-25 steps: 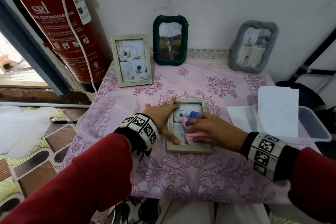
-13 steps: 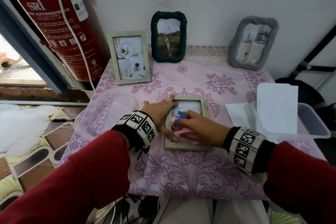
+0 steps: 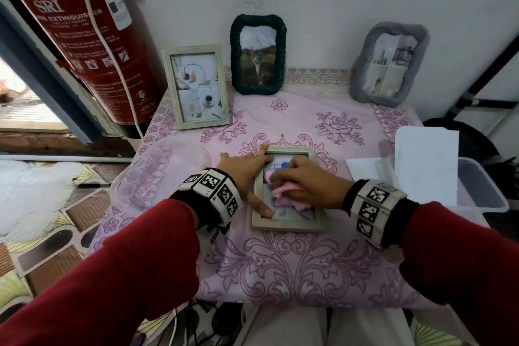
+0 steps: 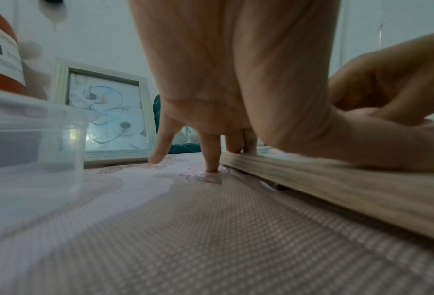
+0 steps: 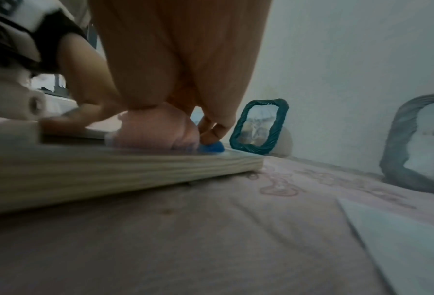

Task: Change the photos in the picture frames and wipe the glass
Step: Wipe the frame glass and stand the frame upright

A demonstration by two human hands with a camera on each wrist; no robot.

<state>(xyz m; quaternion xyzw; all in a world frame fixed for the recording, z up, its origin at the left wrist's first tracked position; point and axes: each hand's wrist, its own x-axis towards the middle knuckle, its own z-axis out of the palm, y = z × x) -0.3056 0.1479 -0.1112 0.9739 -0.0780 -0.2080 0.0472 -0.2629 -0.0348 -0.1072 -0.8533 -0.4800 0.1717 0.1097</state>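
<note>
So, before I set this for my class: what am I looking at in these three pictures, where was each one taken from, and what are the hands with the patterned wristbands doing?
There is no machine: a person works with bare hands, wearing three cameras. The wide picture comes from a head camera looking down at a table with a pink cloth. The two low pictures come from cameras on each wrist, looking along the fingers.

A pale wooden frame lies flat. The left hand presses on its left edge with straight fingers. The right hand holds a pink cloth wad in its grip on the glass.

Three more frames stand at the back: white, green and grey. Clear tubs and white paper sit alongside.
</note>
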